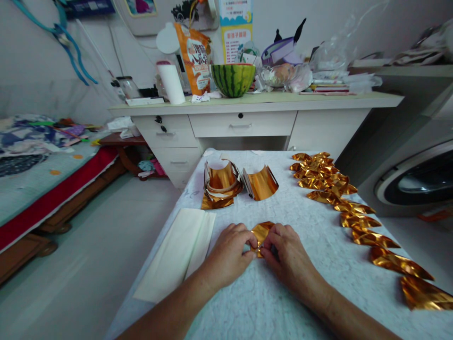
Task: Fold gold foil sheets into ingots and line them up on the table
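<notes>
Between my hands, low over the cloth-covered table [283, 293], is a sheet of gold foil paper [262, 230], partly folded. My left hand [231, 250] pinches its left edge between thumb and fingers. On the other side, my right hand [286, 250] pinches the right edge. Beyond them stand two curled stacks of gold foil sheets, the left stack [221, 182] and the right stack [262, 183]. Folded gold foil pieces [357, 221] form a long row down the table's right side. Pale paper sheets [173, 250] lie by my left forearm.
A white desk [244, 123] with drawers stands against the wall, carrying half a watermelon [233, 80], an orange snack bag [196, 59] and plastic bags. At the right is a washing machine [421, 174]; at the left, a bed [71, 184].
</notes>
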### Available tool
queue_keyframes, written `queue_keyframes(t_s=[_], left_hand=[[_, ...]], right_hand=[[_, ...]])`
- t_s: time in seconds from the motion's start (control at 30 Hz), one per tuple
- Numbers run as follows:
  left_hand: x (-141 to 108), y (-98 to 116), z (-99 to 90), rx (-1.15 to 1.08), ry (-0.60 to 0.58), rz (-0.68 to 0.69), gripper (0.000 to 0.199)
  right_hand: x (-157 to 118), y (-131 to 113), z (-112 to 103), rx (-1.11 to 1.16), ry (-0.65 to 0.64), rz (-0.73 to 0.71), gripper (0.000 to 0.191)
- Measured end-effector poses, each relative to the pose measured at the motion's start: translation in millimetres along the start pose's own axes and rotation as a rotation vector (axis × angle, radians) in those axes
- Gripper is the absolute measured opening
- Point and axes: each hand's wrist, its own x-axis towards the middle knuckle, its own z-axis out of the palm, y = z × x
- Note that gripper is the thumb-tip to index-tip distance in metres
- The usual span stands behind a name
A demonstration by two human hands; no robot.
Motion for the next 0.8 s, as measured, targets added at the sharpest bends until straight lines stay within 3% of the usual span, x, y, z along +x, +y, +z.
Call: queue_keyframes(t_s=[0.17,0.33,0.57,0.8], left_hand=[[1.5,1.4,-1.8,-0.002,-0.001,-0.002,0.009],[5.2,1.0,-5.1,0.003,-0.030,0.029,0.023],[3.0,-0.2,-0.5,-0.019,0.005,0.003,0.008],[3.5,0.1,4.6,0.021,0.026,-0.020,0.006]], right_hand=[[-0.3,-2.6,-1.7,-0.008,-0.003,0.014,0.011],[0.6,-4.0,-2.4,-0.019,-0.013,0.038,0.011],[0.9,-2.6,-1.4,-0.018,-0.009,0.023,0.011],[1.2,-1.6,-0.5,-0.039,-0.014,0.040,0.010]])
